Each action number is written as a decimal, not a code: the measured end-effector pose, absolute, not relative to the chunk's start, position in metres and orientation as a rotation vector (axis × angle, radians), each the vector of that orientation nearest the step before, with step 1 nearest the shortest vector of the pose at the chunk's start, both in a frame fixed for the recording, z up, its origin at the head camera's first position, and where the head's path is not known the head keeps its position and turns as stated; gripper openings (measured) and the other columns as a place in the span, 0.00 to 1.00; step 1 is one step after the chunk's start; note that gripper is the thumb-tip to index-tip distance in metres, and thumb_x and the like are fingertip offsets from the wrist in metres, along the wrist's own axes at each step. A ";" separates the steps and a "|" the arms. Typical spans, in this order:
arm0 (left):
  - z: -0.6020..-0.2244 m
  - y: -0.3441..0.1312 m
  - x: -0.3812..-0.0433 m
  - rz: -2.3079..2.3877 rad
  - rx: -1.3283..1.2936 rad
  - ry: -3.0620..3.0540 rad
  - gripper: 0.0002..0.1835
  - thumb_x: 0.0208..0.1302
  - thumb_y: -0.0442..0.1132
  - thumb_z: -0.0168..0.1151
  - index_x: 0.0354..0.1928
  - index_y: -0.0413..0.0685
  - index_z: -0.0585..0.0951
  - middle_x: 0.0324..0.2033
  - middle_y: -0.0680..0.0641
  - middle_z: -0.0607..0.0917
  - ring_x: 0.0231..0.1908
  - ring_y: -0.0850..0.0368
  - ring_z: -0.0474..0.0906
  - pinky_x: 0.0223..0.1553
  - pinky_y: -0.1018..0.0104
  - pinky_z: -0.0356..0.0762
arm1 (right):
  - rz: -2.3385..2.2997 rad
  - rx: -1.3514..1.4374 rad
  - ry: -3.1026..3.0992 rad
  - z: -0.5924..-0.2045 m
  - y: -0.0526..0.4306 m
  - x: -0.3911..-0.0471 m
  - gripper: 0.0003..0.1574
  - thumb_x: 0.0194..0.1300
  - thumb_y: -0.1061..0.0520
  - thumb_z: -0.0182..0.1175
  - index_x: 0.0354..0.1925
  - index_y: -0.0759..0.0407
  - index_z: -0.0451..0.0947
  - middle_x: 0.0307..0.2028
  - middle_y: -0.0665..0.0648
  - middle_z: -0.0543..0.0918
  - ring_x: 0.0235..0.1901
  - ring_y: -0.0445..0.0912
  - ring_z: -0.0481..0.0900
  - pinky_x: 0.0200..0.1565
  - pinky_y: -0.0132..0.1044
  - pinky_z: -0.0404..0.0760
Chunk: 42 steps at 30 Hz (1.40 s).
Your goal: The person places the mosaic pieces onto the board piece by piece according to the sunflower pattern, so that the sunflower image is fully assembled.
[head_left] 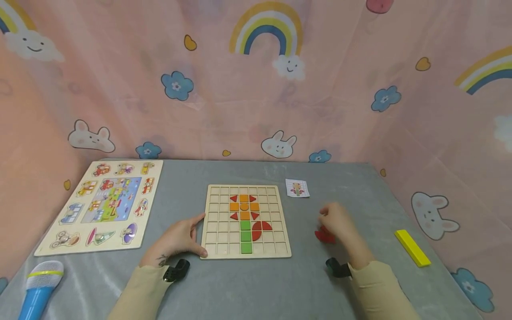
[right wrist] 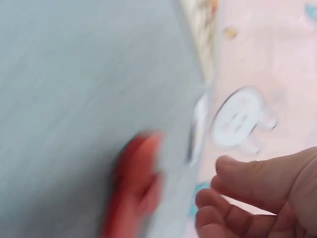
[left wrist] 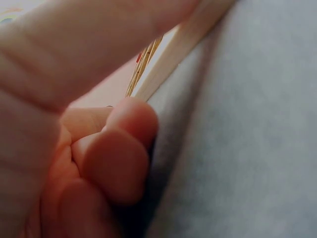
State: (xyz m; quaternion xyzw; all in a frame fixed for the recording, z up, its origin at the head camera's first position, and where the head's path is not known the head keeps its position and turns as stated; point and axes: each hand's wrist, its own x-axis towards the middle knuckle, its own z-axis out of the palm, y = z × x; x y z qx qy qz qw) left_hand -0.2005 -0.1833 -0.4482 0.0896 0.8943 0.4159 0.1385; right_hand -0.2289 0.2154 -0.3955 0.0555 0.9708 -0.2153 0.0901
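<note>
A square wooden grid board (head_left: 268, 251) lies on the table. Orange squares and an orange circle, red triangles, green squares (head_left: 246, 236) and red curved pieces (head_left: 262, 228) form a flower on it. My left hand (head_left: 176, 240) touches the board's left edge, thumb at the near corner and index finger farther up; in the left wrist view other fingers (left wrist: 116, 158) curl beside the edge. My right hand (head_left: 338, 222) is over a small pile of red pieces (head_left: 325, 236), its fingers loosely bent and no piece showing between them. In the right wrist view the red pieces (right wrist: 133, 188) are blurred.
A small pattern card (head_left: 297, 188) lies beyond the board's right side. A wooden picture puzzle (head_left: 132, 240) and a blue toy microphone (head_left: 42, 289) are at the left. A yellow box (head_left: 412, 248) lies at the right. Pink printed cloth (head_left: 256, 98) surrounds the table.
</note>
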 end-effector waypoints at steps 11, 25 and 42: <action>-0.450 -0.185 -0.202 1.203 0.288 2.577 0.61 0.24 0.41 0.82 0.68 0.43 0.61 0.13 0.51 0.72 0.14 0.61 0.63 0.16 0.68 0.58 | -0.489 0.204 2.898 -0.414 0.231 -0.221 0.06 0.50 0.62 0.62 0.29 0.64 0.77 0.26 0.58 0.77 0.26 0.49 0.72 0.27 0.39 0.68; -0.451 -0.184 -0.201 1.232 0.251 2.565 0.61 0.23 0.39 0.82 0.68 0.44 0.61 0.13 0.50 0.72 0.13 0.60 0.63 0.16 0.68 0.59 | -1.157 -0.065 2.814 -0.393 0.134 -0.239 0.05 0.57 0.63 0.63 0.30 0.63 0.76 0.24 0.56 0.80 0.22 0.43 0.74 0.26 0.32 0.74; -0.449 -0.184 -0.202 1.234 0.277 2.552 0.61 0.25 0.39 0.82 0.68 0.43 0.60 0.13 0.51 0.71 0.14 0.61 0.62 0.16 0.68 0.58 | -0.935 -0.523 2.667 -0.409 0.031 -0.237 0.02 0.56 0.66 0.62 0.30 0.62 0.81 0.27 0.54 0.81 0.22 0.43 0.70 0.24 0.31 0.69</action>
